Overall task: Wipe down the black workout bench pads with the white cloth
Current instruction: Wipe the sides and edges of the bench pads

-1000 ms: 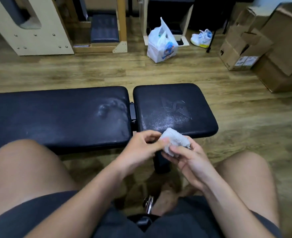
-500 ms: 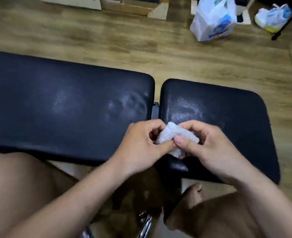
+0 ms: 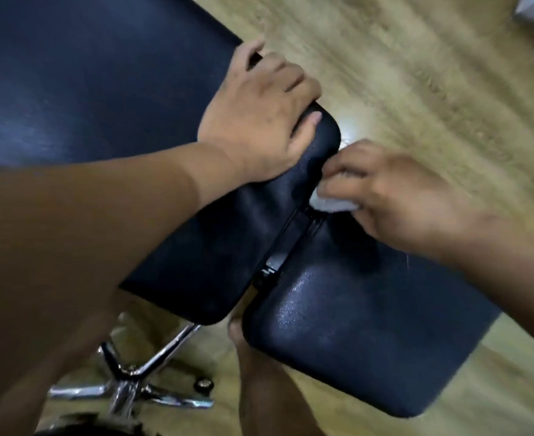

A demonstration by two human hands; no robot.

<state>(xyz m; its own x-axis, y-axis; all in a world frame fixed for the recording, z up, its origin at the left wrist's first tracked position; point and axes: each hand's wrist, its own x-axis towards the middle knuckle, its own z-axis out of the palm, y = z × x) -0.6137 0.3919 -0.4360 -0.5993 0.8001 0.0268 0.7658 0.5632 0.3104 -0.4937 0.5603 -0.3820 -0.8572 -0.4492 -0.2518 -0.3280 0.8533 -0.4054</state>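
Wood floor below; left hand fingers grip long pad corner; right hand fingers pinch white cloth.

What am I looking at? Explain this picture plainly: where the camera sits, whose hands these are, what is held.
There is no machine here. One camera worn on a person's head looks down at their two bare hands. Below them is a black workout bench with a long pad and a short pad, split by a narrow gap, above a wooden floor. The left hand grips the long pad's far corner beside the gap. The right hand holds a white cloth at the far end of that gap. The picture is blurred. The chrome legs at the bottom look like a chair base.
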